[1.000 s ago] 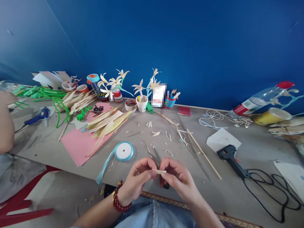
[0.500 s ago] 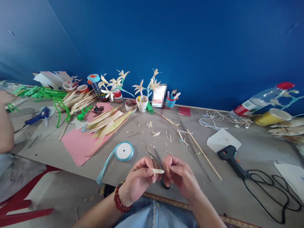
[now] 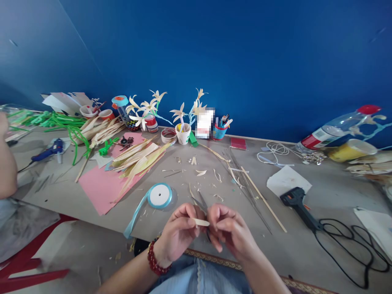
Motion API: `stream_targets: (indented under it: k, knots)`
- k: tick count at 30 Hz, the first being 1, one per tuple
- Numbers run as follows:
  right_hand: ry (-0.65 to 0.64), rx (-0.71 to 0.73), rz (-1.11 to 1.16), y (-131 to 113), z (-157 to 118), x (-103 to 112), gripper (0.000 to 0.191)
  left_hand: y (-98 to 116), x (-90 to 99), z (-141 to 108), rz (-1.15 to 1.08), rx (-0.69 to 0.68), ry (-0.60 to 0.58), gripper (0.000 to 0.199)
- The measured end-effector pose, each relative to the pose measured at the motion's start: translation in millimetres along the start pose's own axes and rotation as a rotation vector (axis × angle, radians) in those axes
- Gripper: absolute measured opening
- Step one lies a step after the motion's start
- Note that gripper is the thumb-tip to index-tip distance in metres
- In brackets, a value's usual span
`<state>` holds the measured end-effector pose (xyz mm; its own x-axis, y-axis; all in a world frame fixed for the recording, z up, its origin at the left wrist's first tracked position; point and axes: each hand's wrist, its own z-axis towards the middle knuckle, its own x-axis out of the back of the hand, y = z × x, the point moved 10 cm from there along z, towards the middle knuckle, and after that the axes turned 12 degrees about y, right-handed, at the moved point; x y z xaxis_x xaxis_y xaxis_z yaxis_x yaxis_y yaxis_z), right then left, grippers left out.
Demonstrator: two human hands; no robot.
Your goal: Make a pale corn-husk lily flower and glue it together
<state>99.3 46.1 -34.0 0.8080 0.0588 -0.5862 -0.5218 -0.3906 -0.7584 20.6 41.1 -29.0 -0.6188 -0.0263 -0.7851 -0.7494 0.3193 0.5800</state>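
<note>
Between the thumb and index finger of my left hand is a small pale petal-shaped piece of corn husk, its tip pointing right. My right hand is just beyond that tip, thumb and fingers drawn together; whatever is in them, if anything, is too small to tell. Partly hidden behind both hands, scissors lie on the table with their blades pointing away from me. A spool of light blue ribbon lies left of my hands, its loose end trailing over the table edge.
Corn husks lie on pink paper at left. Husk flowers stand in a paper cup by the wall. Thin wires and a wooden stick lie right, near a black glue gun with a coiled cord. Another person's arm is far left.
My right hand has shifted slightly, its lower fingers reaching further down. The husk piece stays in my left hand. At far left, the other person's arm has moved a little.
</note>
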Motion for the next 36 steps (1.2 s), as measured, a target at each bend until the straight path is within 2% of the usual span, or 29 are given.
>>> stream_targets:
  k: [2, 4, 9, 15, 19, 22, 25, 30, 32, 36]
  knots:
    - [0.049, -0.003, 0.075, -2, 1, 8, 0.015, 3, -1.4, 1, -0.036, -0.015, -0.001, 0.017]
    - [0.090, 0.015, 0.018, -5, -1, 13, 0.015, 3, -0.3, 2, -0.006, -0.011, 0.003, 0.017]
    - [0.044, 0.068, -0.234, -10, -7, -2, 0.024, -8, 5.6, 0, 0.073, 0.029, 0.003, 0.016]
    - [0.072, 0.109, -0.363, -18, -6, -10, 0.028, 4, -3.9, -3, 0.269, -0.043, -0.027, 0.020]
    - [0.087, 0.147, -0.442, -22, -7, -11, 0.028, 4, -2.6, -2, 0.347, -0.046, 0.010, 0.014]
    - [0.073, 0.118, -0.390, -14, -7, -6, 0.028, -4, -1.6, -1, 0.268, 0.002, 0.001, 0.014]
    - [0.049, 0.070, -0.247, -2, -6, 0, 0.026, -9, -0.2, 0, 0.170, 0.032, 0.003, 0.012]
    - [0.053, 0.040, 0.029, -1, -2, 3, 0.023, -1, -1.8, 1, -0.035, 0.057, -0.010, 0.012]
    - [0.054, 0.074, 0.048, -5, -2, 2, 0.023, 4, -2.5, 1, -0.004, 0.028, -0.023, 0.015]
    - [0.038, 0.108, -0.055, -6, -3, 1, 0.023, 5, -0.1, -1, 0.178, 0.005, -0.012, 0.020]
